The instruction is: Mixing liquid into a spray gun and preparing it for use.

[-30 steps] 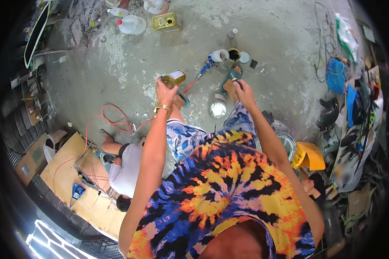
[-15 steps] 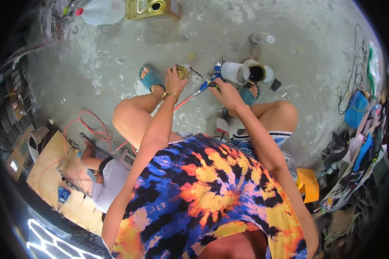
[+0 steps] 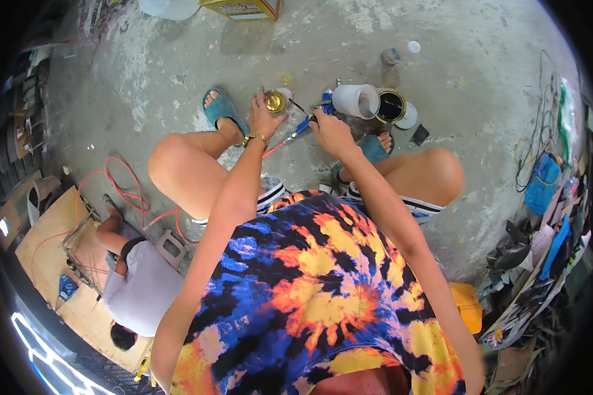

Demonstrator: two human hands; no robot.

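Between my feet, my left hand point(image 3: 263, 120) grips a small gold tin point(image 3: 275, 101) from its near left side, with its shiny round face turned up. My right hand point(image 3: 333, 135) is closed around a thin tool that looks like a screwdriver point(image 3: 299, 106). Its dark shaft points left, the tip just right of the tin and apparently apart from it; the handle is mostly hidden in my fingers. Under and beyond that hand lies a blue spray gun point(image 3: 303, 125) with a red hose. A translucent white cup point(image 3: 349, 100) and an open can of dark liquid point(image 3: 391, 106) stand to the right.
A white round container point(image 3: 408, 116) and a dark flat object point(image 3: 420, 135) lie right of the can. A small clear bottle point(image 3: 390, 57) is farther off. At the far edge stands a square gold tin point(image 3: 244, 9). Behind me on the left, another person point(image 3: 141, 283) crouches near wooden boards point(image 3: 43, 230).
The view has shifted, with the far tin and jug sliding toward the top edge. The small tin's face now points more upward. My right hand has moved slightly left, bringing the tool along.
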